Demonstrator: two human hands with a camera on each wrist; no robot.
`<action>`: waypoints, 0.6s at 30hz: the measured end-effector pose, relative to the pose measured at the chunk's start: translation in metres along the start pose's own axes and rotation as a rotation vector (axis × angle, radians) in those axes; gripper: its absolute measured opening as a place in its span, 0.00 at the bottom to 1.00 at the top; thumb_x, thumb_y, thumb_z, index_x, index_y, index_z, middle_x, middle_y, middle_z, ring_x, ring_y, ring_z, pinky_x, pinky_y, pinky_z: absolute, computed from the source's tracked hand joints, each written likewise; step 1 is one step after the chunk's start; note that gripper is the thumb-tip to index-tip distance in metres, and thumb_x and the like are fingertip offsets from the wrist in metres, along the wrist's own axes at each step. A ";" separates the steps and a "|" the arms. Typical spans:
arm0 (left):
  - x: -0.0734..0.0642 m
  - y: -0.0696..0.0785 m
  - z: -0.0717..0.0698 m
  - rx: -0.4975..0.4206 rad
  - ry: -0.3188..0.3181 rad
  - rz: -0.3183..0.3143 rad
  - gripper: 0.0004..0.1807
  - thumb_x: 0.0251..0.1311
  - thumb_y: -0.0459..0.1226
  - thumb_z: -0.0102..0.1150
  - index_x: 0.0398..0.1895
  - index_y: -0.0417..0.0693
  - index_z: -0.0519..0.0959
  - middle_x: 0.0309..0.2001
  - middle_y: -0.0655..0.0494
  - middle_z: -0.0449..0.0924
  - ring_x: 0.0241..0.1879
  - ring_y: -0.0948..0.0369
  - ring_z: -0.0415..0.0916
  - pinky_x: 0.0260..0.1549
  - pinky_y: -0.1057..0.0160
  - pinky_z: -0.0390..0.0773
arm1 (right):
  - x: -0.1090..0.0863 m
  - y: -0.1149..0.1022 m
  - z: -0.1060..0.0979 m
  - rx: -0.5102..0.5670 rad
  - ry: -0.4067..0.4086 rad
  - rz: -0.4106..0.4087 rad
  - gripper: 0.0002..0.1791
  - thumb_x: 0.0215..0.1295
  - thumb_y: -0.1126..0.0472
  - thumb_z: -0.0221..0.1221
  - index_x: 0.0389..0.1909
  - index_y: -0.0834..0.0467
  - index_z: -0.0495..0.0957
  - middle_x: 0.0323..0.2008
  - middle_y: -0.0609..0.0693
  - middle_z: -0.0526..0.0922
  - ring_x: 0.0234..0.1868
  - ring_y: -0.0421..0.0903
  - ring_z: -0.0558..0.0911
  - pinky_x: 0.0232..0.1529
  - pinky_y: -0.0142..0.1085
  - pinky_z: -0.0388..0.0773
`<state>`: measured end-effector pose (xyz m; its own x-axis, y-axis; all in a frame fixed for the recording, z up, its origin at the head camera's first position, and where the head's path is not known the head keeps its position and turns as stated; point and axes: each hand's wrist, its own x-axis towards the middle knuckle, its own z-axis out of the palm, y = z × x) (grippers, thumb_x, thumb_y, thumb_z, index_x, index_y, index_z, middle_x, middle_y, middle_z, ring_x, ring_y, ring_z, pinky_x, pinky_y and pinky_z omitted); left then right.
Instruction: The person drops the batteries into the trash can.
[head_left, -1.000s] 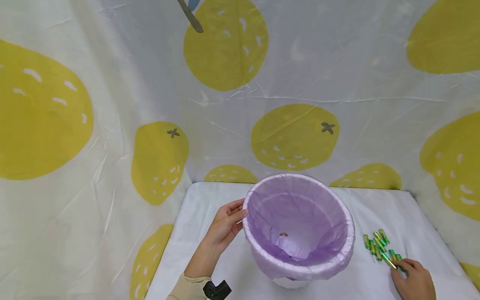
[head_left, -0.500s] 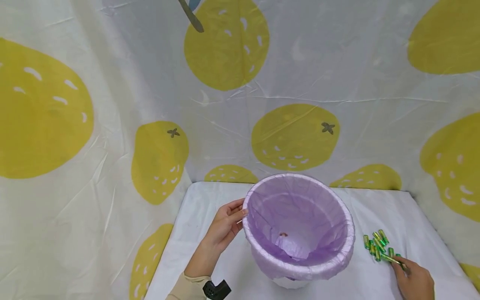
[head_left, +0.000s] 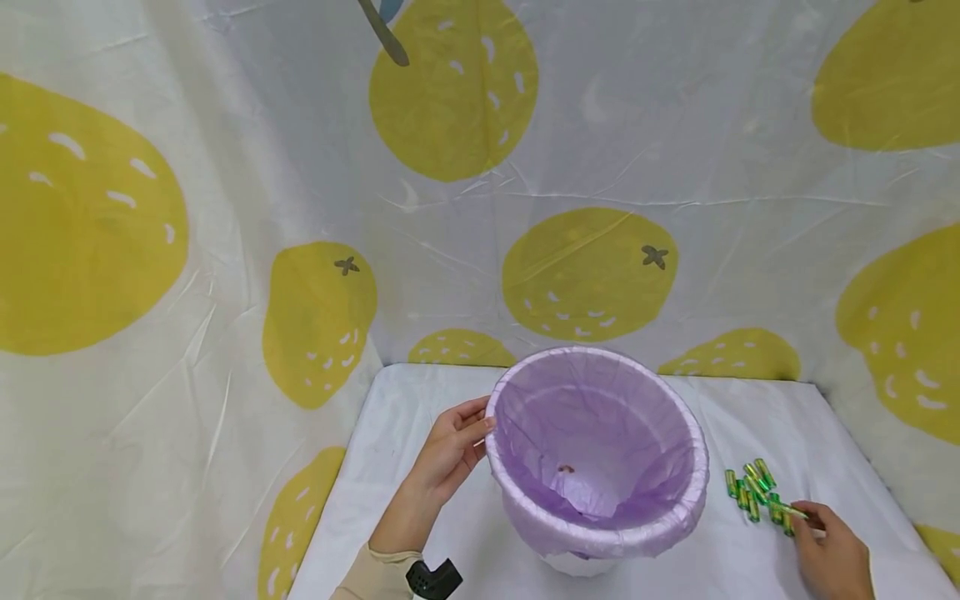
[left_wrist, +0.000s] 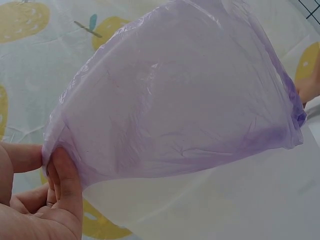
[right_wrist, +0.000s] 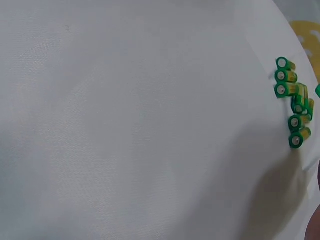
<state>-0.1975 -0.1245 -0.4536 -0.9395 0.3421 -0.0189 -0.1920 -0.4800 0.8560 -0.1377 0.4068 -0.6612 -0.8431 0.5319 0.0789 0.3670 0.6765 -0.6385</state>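
Note:
A bin lined with a thin purple plastic bag [head_left: 592,533] stands mid-table in the head view. My left hand [head_left: 450,450] pinches its left rim between thumb and fingers; the left wrist view shows the fingers [left_wrist: 65,175] on the bag's folded edge. To the right of the bin, my right hand [head_left: 832,550] pinches a green-and-gold battery [head_left: 790,510] just above the table. Beside it lie several similar batteries [head_left: 753,487] in a loose cluster. Only a sliver of the right hand [right_wrist: 314,220] enters the right wrist view, near the batteries [right_wrist: 295,100].
A small reddish-brown thing [head_left: 566,469], too small to identify, is at the bottom inside the bin. White cloth covers the table [head_left: 427,383]. A curtain [head_left: 435,225] printed with yellow fruit hangs behind and at both sides.
My right hand has shifted the pinched battery, which now points to the right with its end at the fingertips. The left hand and the bin have stayed put.

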 end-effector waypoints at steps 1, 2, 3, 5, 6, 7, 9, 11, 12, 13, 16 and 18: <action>0.000 0.000 0.000 -0.001 0.000 -0.001 0.25 0.70 0.23 0.54 0.68 0.23 0.65 0.48 0.45 0.79 0.42 0.60 0.81 0.41 0.66 0.82 | 0.000 -0.001 -0.002 0.004 0.005 -0.015 0.12 0.73 0.67 0.56 0.53 0.68 0.77 0.44 0.68 0.82 0.40 0.55 0.79 0.27 0.31 0.66; 0.000 0.000 0.000 -0.002 0.000 -0.002 0.25 0.70 0.23 0.54 0.68 0.23 0.65 0.48 0.45 0.79 0.42 0.60 0.81 0.41 0.66 0.82 | 0.001 -0.002 -0.004 0.003 0.014 -0.042 0.12 0.72 0.67 0.57 0.52 0.68 0.78 0.43 0.67 0.82 0.39 0.49 0.78 0.27 0.31 0.67; 0.000 0.000 0.000 -0.002 0.000 -0.002 0.25 0.70 0.23 0.54 0.69 0.23 0.65 0.48 0.45 0.79 0.42 0.60 0.81 0.41 0.66 0.82 | 0.001 -0.003 -0.005 0.004 0.018 -0.066 0.11 0.72 0.67 0.57 0.51 0.67 0.78 0.43 0.66 0.82 0.37 0.43 0.77 0.27 0.30 0.66; 0.000 0.000 0.000 -0.002 0.001 -0.001 0.25 0.70 0.23 0.54 0.69 0.23 0.65 0.48 0.45 0.79 0.42 0.60 0.81 0.41 0.66 0.82 | 0.003 -0.005 -0.009 0.003 0.031 -0.122 0.10 0.72 0.67 0.59 0.50 0.66 0.79 0.43 0.65 0.83 0.34 0.29 0.71 0.27 0.28 0.66; -0.001 0.000 0.000 -0.002 0.002 -0.001 0.25 0.70 0.23 0.54 0.69 0.23 0.65 0.48 0.45 0.79 0.42 0.60 0.81 0.41 0.66 0.82 | 0.004 -0.006 -0.010 0.009 0.034 -0.146 0.10 0.71 0.67 0.59 0.50 0.66 0.79 0.42 0.65 0.83 0.34 0.25 0.67 0.27 0.28 0.66; -0.001 0.000 0.000 -0.002 0.002 0.000 0.25 0.70 0.23 0.54 0.69 0.23 0.65 0.48 0.45 0.79 0.43 0.60 0.81 0.41 0.66 0.82 | 0.004 -0.007 -0.012 0.013 0.035 -0.166 0.10 0.71 0.67 0.59 0.49 0.66 0.79 0.42 0.65 0.83 0.33 0.21 0.64 0.27 0.28 0.66; -0.001 0.000 0.000 -0.002 0.003 0.002 0.25 0.70 0.23 0.54 0.68 0.23 0.65 0.48 0.45 0.79 0.43 0.60 0.81 0.41 0.66 0.82 | 0.005 -0.012 -0.014 0.018 0.039 -0.196 0.10 0.71 0.67 0.60 0.49 0.66 0.79 0.42 0.64 0.83 0.33 0.16 0.60 0.27 0.28 0.66; -0.001 0.000 0.000 -0.003 0.004 0.002 0.25 0.70 0.23 0.54 0.68 0.23 0.65 0.48 0.45 0.79 0.43 0.60 0.81 0.41 0.66 0.82 | 0.005 -0.017 -0.017 0.029 0.050 -0.223 0.09 0.70 0.67 0.60 0.48 0.66 0.79 0.41 0.64 0.83 0.33 0.15 0.58 0.26 0.27 0.66; -0.001 0.000 0.000 -0.003 0.004 0.002 0.25 0.70 0.23 0.54 0.68 0.23 0.65 0.48 0.45 0.79 0.43 0.60 0.81 0.41 0.66 0.82 | 0.005 -0.020 -0.018 0.034 0.053 -0.226 0.09 0.70 0.67 0.60 0.48 0.66 0.79 0.41 0.64 0.83 0.33 0.15 0.58 0.27 0.26 0.66; -0.001 0.000 0.000 -0.002 0.004 0.001 0.25 0.70 0.23 0.54 0.68 0.23 0.65 0.48 0.45 0.79 0.43 0.60 0.81 0.41 0.66 0.82 | 0.005 -0.023 -0.018 0.034 0.054 -0.230 0.09 0.70 0.68 0.60 0.48 0.65 0.79 0.41 0.64 0.83 0.34 0.14 0.58 0.26 0.26 0.66; -0.001 0.000 0.001 -0.001 0.008 -0.002 0.25 0.70 0.23 0.54 0.69 0.23 0.65 0.49 0.45 0.79 0.43 0.60 0.81 0.41 0.66 0.82 | 0.005 -0.031 -0.021 0.047 0.071 -0.254 0.08 0.70 0.69 0.61 0.48 0.65 0.79 0.41 0.65 0.83 0.34 0.14 0.58 0.26 0.24 0.65; -0.001 0.000 0.001 0.002 0.009 -0.004 0.25 0.70 0.23 0.54 0.69 0.23 0.65 0.49 0.45 0.79 0.43 0.60 0.81 0.41 0.66 0.82 | 0.006 -0.038 -0.023 0.050 0.076 -0.270 0.08 0.70 0.70 0.61 0.48 0.65 0.79 0.42 0.66 0.83 0.35 0.15 0.58 0.26 0.23 0.65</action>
<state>-0.1968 -0.1240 -0.4529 -0.9413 0.3365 -0.0269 -0.1952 -0.4774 0.8568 -0.1475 0.3960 -0.6187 -0.8753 0.3736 0.3070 0.1117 0.7739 -0.6234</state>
